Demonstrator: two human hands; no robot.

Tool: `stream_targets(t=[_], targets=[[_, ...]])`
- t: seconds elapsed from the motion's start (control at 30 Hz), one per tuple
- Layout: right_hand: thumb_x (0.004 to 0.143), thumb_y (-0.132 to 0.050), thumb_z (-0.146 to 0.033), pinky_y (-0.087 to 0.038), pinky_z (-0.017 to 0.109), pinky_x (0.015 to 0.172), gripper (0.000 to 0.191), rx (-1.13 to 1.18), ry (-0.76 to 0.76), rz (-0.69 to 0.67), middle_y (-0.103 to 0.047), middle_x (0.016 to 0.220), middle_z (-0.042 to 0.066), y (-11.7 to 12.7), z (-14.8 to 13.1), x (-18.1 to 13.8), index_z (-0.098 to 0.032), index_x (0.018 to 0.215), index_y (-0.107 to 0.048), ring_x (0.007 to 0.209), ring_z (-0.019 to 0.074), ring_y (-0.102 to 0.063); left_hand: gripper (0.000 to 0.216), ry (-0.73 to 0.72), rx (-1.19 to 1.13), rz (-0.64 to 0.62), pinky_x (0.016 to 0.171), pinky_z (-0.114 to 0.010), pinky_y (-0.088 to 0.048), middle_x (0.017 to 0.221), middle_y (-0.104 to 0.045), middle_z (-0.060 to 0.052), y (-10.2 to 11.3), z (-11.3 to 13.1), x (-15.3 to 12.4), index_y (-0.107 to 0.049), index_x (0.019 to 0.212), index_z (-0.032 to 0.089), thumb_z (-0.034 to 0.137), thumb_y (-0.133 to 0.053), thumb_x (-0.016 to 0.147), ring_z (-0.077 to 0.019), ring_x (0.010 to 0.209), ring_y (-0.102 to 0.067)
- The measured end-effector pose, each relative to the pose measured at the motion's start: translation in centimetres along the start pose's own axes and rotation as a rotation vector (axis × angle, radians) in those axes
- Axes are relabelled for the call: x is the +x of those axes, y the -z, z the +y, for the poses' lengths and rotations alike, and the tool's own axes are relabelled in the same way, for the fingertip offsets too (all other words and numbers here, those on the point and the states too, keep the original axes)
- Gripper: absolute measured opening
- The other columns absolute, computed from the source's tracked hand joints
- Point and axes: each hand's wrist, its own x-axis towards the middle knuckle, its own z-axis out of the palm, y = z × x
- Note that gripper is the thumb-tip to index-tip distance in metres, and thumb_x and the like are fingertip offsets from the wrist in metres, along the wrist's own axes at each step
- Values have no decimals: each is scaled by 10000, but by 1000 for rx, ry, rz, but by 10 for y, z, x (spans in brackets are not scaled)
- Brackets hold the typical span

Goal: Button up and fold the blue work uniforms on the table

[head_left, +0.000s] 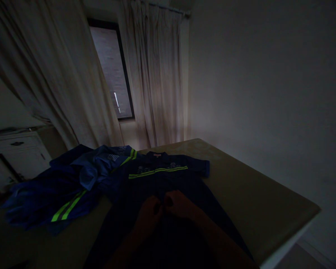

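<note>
A dark navy work shirt (168, 175) with a yellow-green reflective stripe across the chest lies flat on the table (254, 198), collar toward the window. My left hand (148, 215) and my right hand (179, 203) meet over the shirt's front placket at the middle. Both have their fingers curled and pinched on the fabric there. The room is dim, so what sits between the fingertips is not visible.
A heap of blue clothes (61, 183) with the same reflective stripes lies on the table's left part. Pale curtains (154, 82) frame a dark window (112, 71) behind. A white cabinet (16, 153) stands at the left. A bare wall lies to the right.
</note>
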Motion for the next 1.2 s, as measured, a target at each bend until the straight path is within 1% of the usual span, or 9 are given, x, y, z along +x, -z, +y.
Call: stream_targets(t=[0.27, 0.37, 0.43, 0.47, 0.57, 0.67, 0.8, 1.0, 1.2], targets=[[776, -705, -181, -424, 221, 702, 146, -2, 93, -3, -753, 938, 30, 2, 1, 1, -187, 916, -746, 823, 173, -671, 110, 103, 155, -5, 795, -342, -434, 873, -650, -45, 2, 8, 1, -623, 828, 206, 222, -534, 891, -219, 854, -607], [790, -705, -196, -419, 223, 691, 140, -31, 92, 0, -747, 951, 37, 2, 0, 1, -185, 924, -745, 829, 177, -667, 211, 130, 122, 45, 859, -375, -455, 1002, -675, -69, 2, 6, 1, -651, 1051, 191, 214, -579, 854, -244, 945, -618], [812, -691, -209, -417, 226, 690, 138, -35, 66, 15, -749, 947, 42, 1, 0, 2, -181, 936, -745, 826, 179, -666, 365, 76, 41, 86, 931, -405, -458, 1122, -671, -91, 2, 2, 1, -620, 1211, 186, 220, -603, 848, -257, 1030, -616], [819, -683, -206, -417, 226, 692, 141, -28, 50, 25, -751, 944, 42, 1, 1, 2, -181, 943, -746, 827, 178, -666, 358, 36, 9, 88, 956, -417, -454, 1141, -670, -93, 2, 1, 0, -628, 1215, 192, 222, -599, 859, -260, 1054, -612], [825, -667, -170, -424, 219, 692, 149, 39, 16, 65, -753, 932, 39, -1, 2, 3, -177, 951, -745, 830, 168, -669, 175, -59, -40, 41, 947, -420, -454, 1067, -687, -79, 4, -2, -1, -697, 1036, 217, 242, -578, 911, -255, 1028, -617], [834, -661, -154, -434, 218, 704, 134, 108, 10, 106, -749, 918, 39, 0, 1, 4, -167, 942, -740, 830, 162, -669, 124, -68, -74, 32, 909, -399, -459, 1024, -687, -64, 6, 1, -2, -697, 991, 228, 287, -606, 930, -244, 989, -618], [835, -663, -164, -423, 223, 684, 129, 116, 14, 75, -739, 908, 33, -2, 1, 4, -165, 945, -732, 814, 161, -657, 77, -25, -83, 17, 862, -365, -457, 976, -672, -54, 6, 3, 0, -667, 944, 215, 253, -604, 923, -230, 941, -615], [874, -672, -255, -408, 241, 729, 131, -27, 87, 89, -710, 973, 39, -7, 3, 3, -190, 984, -700, 858, 169, -628, 60, 22, 14, -20, 801, -333, -424, 938, -654, -45, 0, -3, 4, -642, 906, 204, 181, -596, 874, -220, 895, -598], [883, -658, -242, -402, 235, 718, 128, -21, 155, 65, -689, 977, 36, -1, 0, 1, -190, 995, -689, 852, 163, -622, 34, 128, -59, -83, 742, -290, -416, 895, -658, -16, 4, -2, 6, -615, 890, 202, 207, -604, 858, -189, 844, -607]])
